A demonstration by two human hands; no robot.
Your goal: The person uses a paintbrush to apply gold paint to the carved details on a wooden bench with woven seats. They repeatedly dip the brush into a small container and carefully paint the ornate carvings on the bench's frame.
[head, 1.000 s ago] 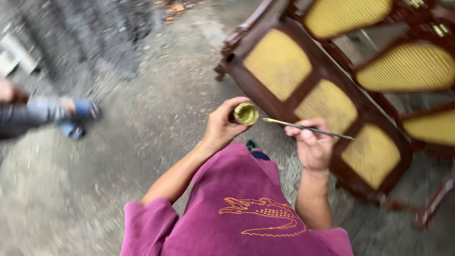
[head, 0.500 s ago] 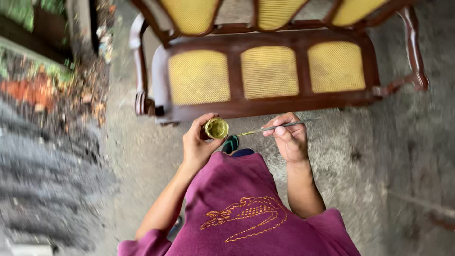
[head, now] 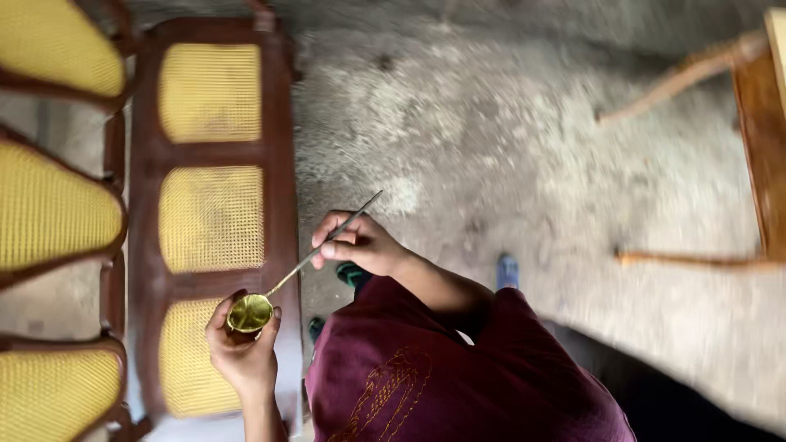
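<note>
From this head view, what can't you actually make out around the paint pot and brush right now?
- Brush tip: sunk in the small pot, bristles unseen.
- Pot's outside: wrapped by the left hand.
- Right hand fingertips: curled around the brush handle.
- Cane-panelled bench: cut off by the left and bottom edges.
- Light wooden furniture: cropped at the right edge and motion-blurred.
- Feet: mostly hidden under the maroon shirt.

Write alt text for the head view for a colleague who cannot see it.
The left hand holds a small round tin of golden liquid while the right hand dips a thin brush into it. Beside them, on a concrete floor, stands a dark wooden bench with yellow cane panels.
</note>
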